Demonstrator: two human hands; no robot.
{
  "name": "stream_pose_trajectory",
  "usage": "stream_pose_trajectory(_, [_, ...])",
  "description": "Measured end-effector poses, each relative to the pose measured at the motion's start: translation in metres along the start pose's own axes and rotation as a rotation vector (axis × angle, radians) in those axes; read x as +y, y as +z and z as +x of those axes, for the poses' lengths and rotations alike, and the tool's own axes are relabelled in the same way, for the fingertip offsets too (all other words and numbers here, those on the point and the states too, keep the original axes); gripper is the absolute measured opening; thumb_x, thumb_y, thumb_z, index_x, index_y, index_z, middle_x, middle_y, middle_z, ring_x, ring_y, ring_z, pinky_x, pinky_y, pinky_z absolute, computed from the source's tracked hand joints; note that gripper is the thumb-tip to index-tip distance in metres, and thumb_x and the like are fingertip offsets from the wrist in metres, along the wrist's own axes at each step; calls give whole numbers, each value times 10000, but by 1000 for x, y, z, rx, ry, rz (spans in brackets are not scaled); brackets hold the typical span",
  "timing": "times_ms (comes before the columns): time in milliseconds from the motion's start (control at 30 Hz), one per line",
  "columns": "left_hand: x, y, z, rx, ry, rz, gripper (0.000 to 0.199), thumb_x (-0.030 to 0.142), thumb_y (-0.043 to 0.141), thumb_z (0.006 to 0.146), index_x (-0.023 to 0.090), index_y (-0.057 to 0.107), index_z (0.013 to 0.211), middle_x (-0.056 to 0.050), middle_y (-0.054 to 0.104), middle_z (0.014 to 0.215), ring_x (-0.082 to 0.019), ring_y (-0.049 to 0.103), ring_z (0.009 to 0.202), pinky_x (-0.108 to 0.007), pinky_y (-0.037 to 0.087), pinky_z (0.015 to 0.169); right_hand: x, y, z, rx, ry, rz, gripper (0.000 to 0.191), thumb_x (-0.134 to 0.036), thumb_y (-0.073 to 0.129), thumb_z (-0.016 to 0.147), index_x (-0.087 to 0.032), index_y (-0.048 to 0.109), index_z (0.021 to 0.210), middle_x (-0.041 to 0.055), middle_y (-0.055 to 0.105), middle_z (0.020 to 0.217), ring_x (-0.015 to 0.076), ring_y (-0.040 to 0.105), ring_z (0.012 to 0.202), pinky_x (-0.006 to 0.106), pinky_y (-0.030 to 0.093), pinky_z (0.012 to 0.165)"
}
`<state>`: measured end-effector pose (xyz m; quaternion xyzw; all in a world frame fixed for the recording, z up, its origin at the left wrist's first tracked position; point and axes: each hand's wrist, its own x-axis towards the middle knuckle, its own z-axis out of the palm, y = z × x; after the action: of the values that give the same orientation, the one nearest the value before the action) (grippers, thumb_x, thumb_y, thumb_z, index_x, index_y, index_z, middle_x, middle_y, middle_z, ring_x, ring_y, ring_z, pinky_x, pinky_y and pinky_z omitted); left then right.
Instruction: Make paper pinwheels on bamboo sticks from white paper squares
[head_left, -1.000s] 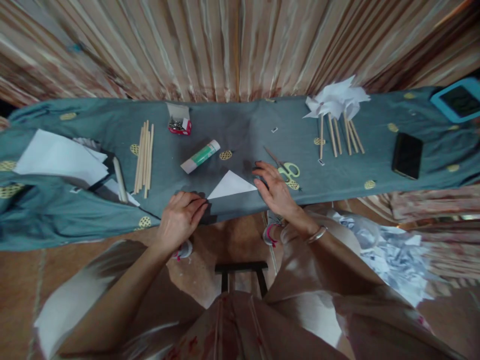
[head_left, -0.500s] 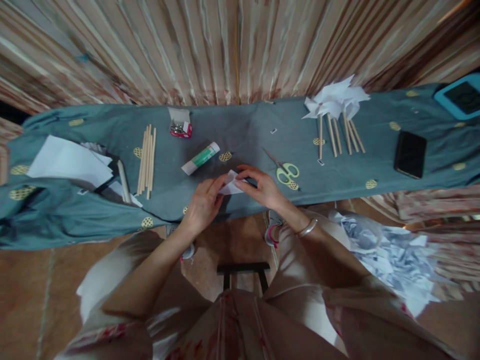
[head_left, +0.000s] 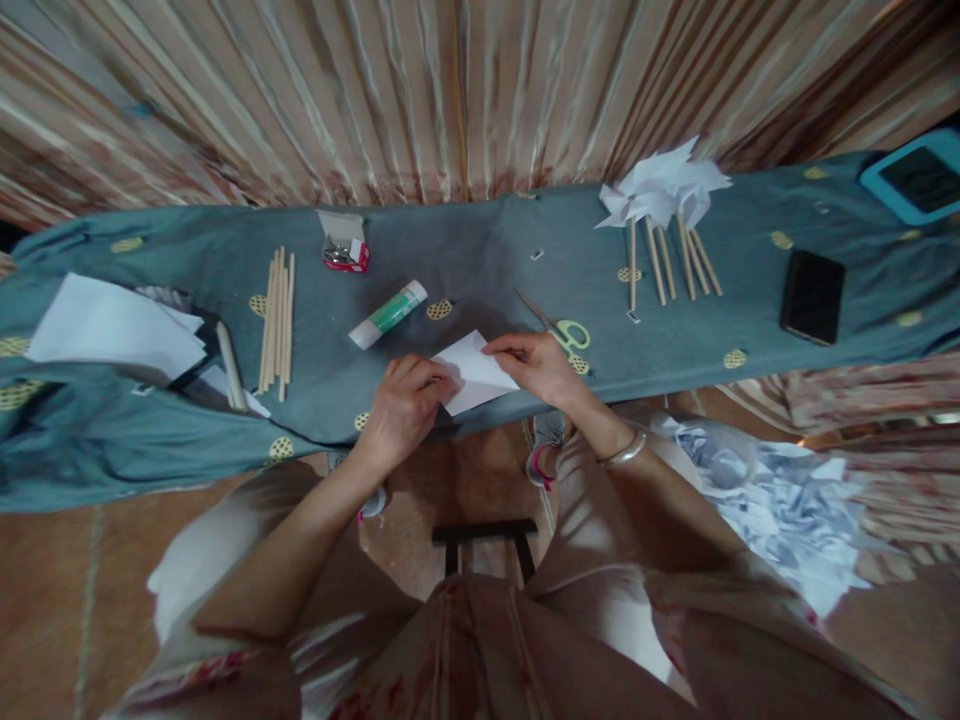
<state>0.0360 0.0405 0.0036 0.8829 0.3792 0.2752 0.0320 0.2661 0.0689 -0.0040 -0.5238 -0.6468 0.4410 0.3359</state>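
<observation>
A white square of paper (head_left: 478,375) lies flat at the table's front edge, between my hands. My left hand (head_left: 409,405) grips its left corner with the fingers closed. At the upper right edge of the paper, my right hand (head_left: 541,370) pinches it between thumb and fingers. Scissors with light green handles (head_left: 571,335) lie just beyond my right hand. A green and white glue stick (head_left: 388,314) rests beyond my left hand.
Wooden sticks (head_left: 277,325), a red box of metal pieces (head_left: 346,248) and white sheets (head_left: 116,330) lie to the left. Paper pinwheels on sticks (head_left: 664,190), a black phone (head_left: 814,297) and a blue-framed device (head_left: 919,178) are at right. Paper scraps (head_left: 787,510) sit below.
The small folded paper has been opened out into a larger flat square. My hands have moved slightly apart, and the whole view has shifted a little.
</observation>
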Motion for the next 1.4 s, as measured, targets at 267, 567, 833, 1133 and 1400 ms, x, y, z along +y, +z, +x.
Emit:
stream_pose_trajectory(267, [9,-3,1,-69,-29,36,220,185,515,938,204,689,1070,-90,705,1036,-250,578,989,-409,442,815,8,3,-18,67,2,-82,262,-175,573,804,-224,764,977,27,772,971,181,708,830,332,568,786])
stream_pose_trajectory(567, [17,-6,-3,-141,36,83,218,219,489,974,175,696,922,-65,735,907,-209,627,846,-360,453,748,-3,-2,-31,34,-183,-311,332,-132,524,851,-219,712,1111,71,689,1229,219,655,1129,404,505,1033])
stream_pose_trajectory(833, [15,-7,-16,-107,-28,-98,204,169,483,965,154,668,1049,-98,739,1058,-197,676,914,-350,506,804,-10,-7,-34,-32,-335,-417,224,-183,542,893,-261,750,921,22,512,1446,265,418,1379,488,378,1147])
stream_pose_trajectory(1133, [13,-13,-27,-123,-240,-262,209,205,489,946,168,688,996,-86,714,936,-204,645,873,-341,533,782,-7,-2,-28,-91,-269,-238,157,-280,580,914,-232,729,898,38,743,989,206,644,956,400,500,915])
stream_pose_trajectory(1400, [12,-13,-27,-140,-443,-355,277,241,520,906,169,656,1137,-74,720,934,-209,674,850,-355,547,796,-8,8,-15,-36,-80,-181,159,-335,627,870,-232,748,874,12,731,812,175,644,784,312,491,761])
